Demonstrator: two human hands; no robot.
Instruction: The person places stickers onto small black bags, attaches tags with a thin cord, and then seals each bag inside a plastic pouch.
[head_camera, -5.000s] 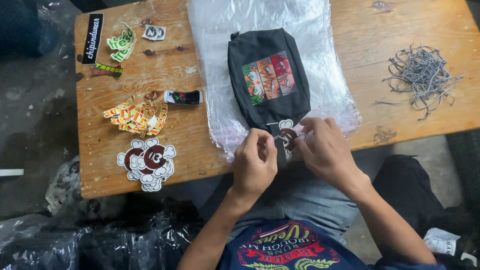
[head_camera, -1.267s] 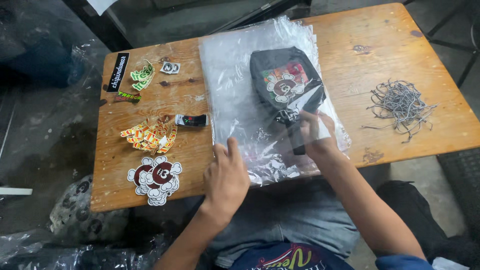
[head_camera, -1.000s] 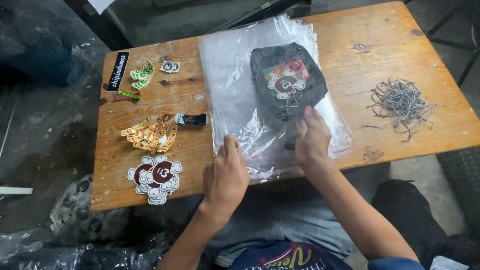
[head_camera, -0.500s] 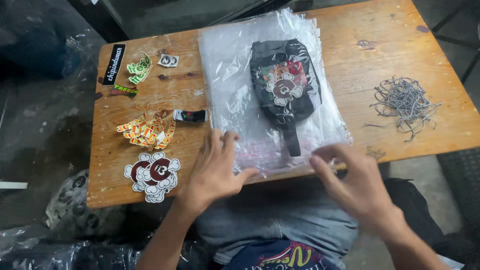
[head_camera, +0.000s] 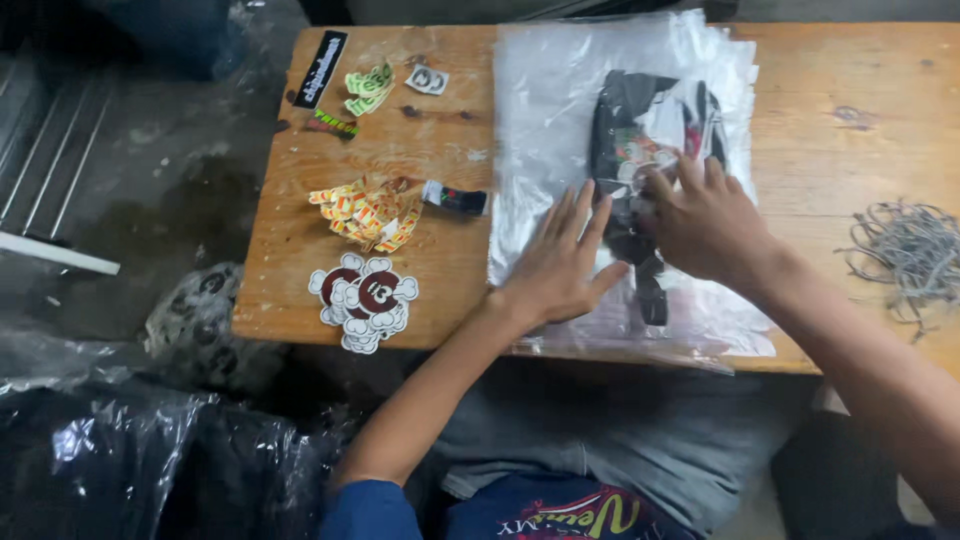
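Pressing flat, fingers spread, left hand (head_camera: 560, 265) and right hand (head_camera: 705, 220) cover the bagged black pouch (head_camera: 640, 150).

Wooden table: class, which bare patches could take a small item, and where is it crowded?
Bare wood lies on the wooden table between the clear plastic bags and the grey cord pile, and left of the red-and-white stickers. Crowded: both hands, left hand and right hand, press the bagged black pouch.

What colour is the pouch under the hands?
The pouch is black, with a multicoloured patch; head view.
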